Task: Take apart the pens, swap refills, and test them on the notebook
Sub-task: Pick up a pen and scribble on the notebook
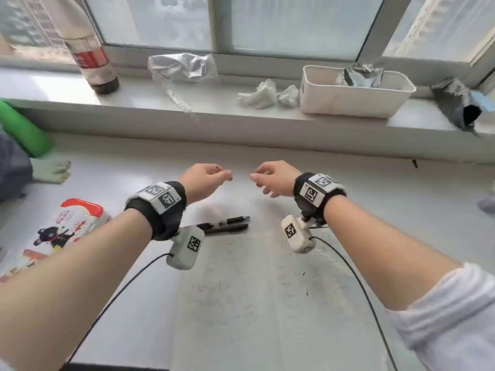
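Pens (223, 224) lie below both raised hands.

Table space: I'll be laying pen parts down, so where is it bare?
Bare table runs right of the right hand, below the sill. Bare strip too between notebook and wipes pack. Crowded: pens at the notebook's top edge.

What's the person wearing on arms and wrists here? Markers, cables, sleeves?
Each wrist carries a black strap with white blocks bearing black square fiducial codes: left wrist strap, right wrist strap. Below each hangs an off-white module, also coded, left module and right module, each trailing a thin black cable. Forearms bare; a pushed-up white sleeve shows on the right.
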